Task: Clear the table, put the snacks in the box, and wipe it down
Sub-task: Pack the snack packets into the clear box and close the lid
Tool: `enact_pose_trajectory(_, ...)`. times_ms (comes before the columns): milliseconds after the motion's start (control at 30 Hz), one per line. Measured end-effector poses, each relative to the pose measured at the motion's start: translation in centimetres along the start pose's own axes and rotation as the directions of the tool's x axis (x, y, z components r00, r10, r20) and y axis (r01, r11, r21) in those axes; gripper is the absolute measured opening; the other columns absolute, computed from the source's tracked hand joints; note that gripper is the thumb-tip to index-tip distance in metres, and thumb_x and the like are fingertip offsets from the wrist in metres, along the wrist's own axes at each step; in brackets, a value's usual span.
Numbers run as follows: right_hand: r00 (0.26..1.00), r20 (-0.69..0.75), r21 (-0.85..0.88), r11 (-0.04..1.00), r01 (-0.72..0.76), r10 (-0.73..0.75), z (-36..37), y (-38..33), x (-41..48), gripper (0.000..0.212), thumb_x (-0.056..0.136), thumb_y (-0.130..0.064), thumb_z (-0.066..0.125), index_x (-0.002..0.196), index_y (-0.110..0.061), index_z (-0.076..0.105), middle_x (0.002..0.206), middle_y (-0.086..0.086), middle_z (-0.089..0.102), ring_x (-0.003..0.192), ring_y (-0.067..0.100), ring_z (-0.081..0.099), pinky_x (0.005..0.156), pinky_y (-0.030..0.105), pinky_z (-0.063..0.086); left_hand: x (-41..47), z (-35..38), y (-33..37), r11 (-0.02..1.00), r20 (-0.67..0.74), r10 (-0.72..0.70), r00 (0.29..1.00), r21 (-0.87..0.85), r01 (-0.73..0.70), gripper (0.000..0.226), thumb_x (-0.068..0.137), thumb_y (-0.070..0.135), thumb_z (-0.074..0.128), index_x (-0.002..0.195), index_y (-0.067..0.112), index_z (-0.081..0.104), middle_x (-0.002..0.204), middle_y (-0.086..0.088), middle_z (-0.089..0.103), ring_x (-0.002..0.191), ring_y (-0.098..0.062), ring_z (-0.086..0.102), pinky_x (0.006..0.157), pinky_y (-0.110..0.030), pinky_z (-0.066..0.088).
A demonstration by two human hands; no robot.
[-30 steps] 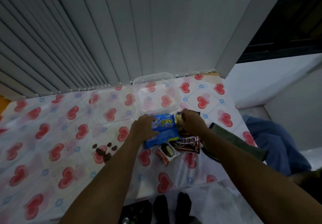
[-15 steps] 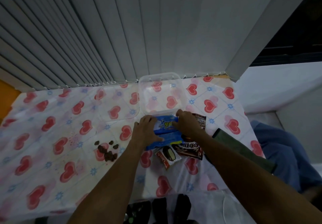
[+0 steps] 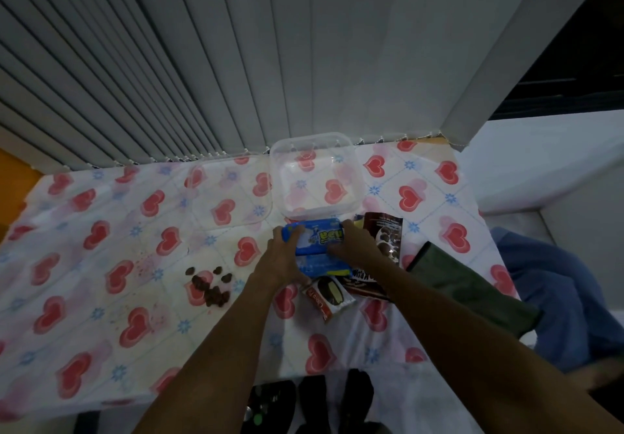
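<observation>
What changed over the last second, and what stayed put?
The right hand shifted left onto the blue snack packet, which the left hand already held; both now grip its ends. The packet barely moved. Clear box, lid, brown crumbs and the other packets stayed put.

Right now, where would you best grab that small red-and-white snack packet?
The small packet lies flat, its far end crowded by the blue packet and brown packet; so probably pinch its free near end, coming from the front of the table.
</observation>
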State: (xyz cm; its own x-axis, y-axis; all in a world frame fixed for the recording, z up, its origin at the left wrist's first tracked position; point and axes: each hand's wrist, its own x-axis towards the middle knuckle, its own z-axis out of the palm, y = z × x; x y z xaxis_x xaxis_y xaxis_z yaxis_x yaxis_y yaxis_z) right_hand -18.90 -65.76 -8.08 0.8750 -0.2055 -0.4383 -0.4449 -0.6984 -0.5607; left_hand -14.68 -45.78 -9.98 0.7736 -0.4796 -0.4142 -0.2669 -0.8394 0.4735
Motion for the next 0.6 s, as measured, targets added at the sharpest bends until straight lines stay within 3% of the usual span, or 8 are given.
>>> enact_pose_trajectory(200, 0.997, -0.076, 0.030, 1.000, 0.008, -0.006, 0.4, 0.1, -1.4, 0.055, 0.077, -0.032, 0.078, 0.121, -0.008, 0.055, 0.110, 0.014, 0.067, 0.101, 0.030, 0.064, 0.082, 0.043, 0.056, -1.0, 0.0, 0.1, 0.999, -0.060, 0.040, 0.997, -0.031, -0.042, 0.112, 0.060, 0.034, 0.092, 0.153, 0.023, 0.031, 0.145, -0.013, 0.022, 0.127, -0.033, 0.044, 0.101, -0.045, 0.050)
enact_pose_trajectory(367, 0.998, -0.069, 0.056, 0.998, 0.016, -0.012, -0.7, -0.7, -3.6, 0.055, 0.081, -0.030, 0.078, 0.124, -0.005, 0.055, 0.113, 0.013, 0.066, 0.101, 0.029, 0.065, 0.082, 0.038, 0.055, -2.5, -0.6, 0.9, 0.998, -0.080, 0.060, 0.995, -0.002, -0.060, 0.112, 0.057, 0.036, 0.092, 0.151, 0.018, 0.034, 0.145, -0.013, 0.022, 0.124, -0.034, 0.048, 0.099, -0.045, 0.051)
enact_pose_trajectory(600, 0.998, -0.055, 0.013, 1.000, 0.013, -0.013, -3.9, -2.7, -5.4, 0.065, 0.083, -0.032, 0.076, 0.136, -0.009, 0.049, 0.124, 0.013, 0.063, 0.100, 0.023, 0.061, 0.078, 0.027, 0.045, -4.2, -4.4, 2.9, 0.994, -0.085, 0.107, 0.991, -0.007, -0.108, 0.115, 0.056, 0.040, 0.094, 0.151, 0.017, 0.034, 0.139, -0.009, 0.025, 0.119, -0.027, 0.050, 0.105, -0.033, 0.046)
